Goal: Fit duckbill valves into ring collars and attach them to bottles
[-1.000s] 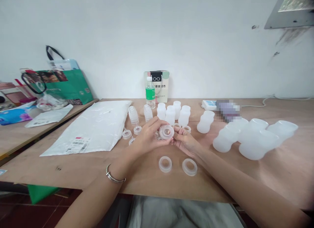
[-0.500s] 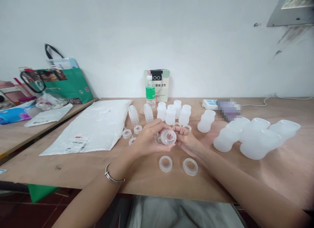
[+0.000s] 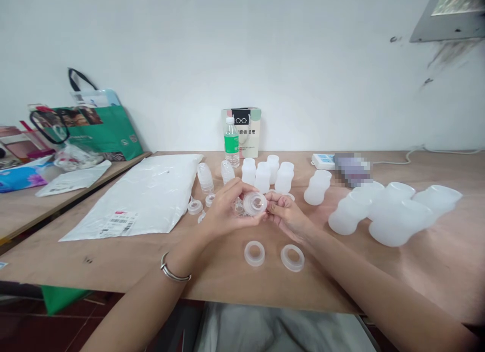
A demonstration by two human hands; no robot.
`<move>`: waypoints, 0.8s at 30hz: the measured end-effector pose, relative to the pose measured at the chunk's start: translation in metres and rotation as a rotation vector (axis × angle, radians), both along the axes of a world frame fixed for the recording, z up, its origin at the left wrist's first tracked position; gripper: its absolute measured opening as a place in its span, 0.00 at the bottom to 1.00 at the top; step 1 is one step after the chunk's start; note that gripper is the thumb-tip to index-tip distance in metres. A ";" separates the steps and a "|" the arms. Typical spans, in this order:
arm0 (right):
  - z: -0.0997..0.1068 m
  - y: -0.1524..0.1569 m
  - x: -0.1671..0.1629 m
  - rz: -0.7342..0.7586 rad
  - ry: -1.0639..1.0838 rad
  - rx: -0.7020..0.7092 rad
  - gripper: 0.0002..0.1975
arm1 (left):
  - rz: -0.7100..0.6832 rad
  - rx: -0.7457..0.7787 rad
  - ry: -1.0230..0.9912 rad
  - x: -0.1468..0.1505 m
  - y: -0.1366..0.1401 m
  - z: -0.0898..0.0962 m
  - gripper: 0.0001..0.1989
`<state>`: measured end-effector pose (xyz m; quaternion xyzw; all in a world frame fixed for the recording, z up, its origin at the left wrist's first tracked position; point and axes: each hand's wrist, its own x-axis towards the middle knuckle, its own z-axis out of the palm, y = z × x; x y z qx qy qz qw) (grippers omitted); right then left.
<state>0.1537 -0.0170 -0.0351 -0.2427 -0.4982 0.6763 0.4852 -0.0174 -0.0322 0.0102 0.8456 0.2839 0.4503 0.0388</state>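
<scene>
My left hand (image 3: 226, 210) curls its fingers and thumb around a translucent bottle collar (image 3: 253, 204), held above the table with its round opening facing me. A clear part shows inside the opening, probably a nipple. At the collar's right rim, the thumb and fingers of my right hand (image 3: 287, 215) are pinched together on it. Below my hands, two clear rings lie flat: the left ring (image 3: 247, 259) and the right ring (image 3: 283, 261). Past my left hand are smaller ring caps (image 3: 194, 207) and two clear domed covers (image 3: 205, 177).
Several frosted white bottles (image 3: 284, 178) stand behind my hands; more bottles (image 3: 397, 225) are grouped at right. A white mailing bag (image 3: 151, 190) covers the left part of the table (image 3: 125, 266). A water bottle (image 3: 231, 145) and a paper bag (image 3: 253, 140) stand against the wall.
The collar has turned a little and shifted slightly left in my hands. My right fingers have closed in against its rim. The rings on the table lie as before.
</scene>
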 end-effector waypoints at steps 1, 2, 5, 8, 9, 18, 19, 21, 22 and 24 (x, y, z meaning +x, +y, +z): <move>0.002 -0.001 0.000 -0.012 -0.013 0.016 0.10 | 0.000 -0.012 0.001 0.000 0.001 0.000 0.16; 0.004 -0.001 0.000 -0.027 -0.028 0.034 0.10 | -0.005 -0.026 0.007 -0.001 0.001 0.000 0.16; 0.012 -0.001 0.010 -0.077 -0.107 0.093 0.10 | -0.038 -0.095 0.072 -0.002 0.005 -0.003 0.18; 0.025 0.001 0.029 -0.138 -0.298 0.167 0.10 | -0.021 -0.161 0.124 -0.004 0.007 -0.005 0.26; 0.029 0.002 0.035 -0.168 -0.395 0.201 0.10 | -0.001 -0.175 0.127 -0.005 0.007 -0.005 0.29; 0.016 0.002 0.035 -0.196 -0.962 0.537 0.02 | -0.011 -0.281 0.276 -0.008 0.004 0.000 0.13; 0.011 0.004 0.033 -0.189 -0.992 0.557 0.03 | -0.034 -0.296 0.362 -0.008 0.004 0.000 0.14; 0.004 0.008 0.031 -0.177 -1.039 0.580 0.03 | -0.044 -0.310 0.465 -0.009 0.004 0.002 0.15; 0.003 0.009 0.031 -0.175 -1.051 0.584 0.04 | -0.035 -0.316 0.488 -0.010 0.005 0.002 0.15; 0.003 0.008 0.029 -0.222 -1.059 0.606 0.05 | -0.006 -0.310 0.509 -0.012 0.006 0.003 0.16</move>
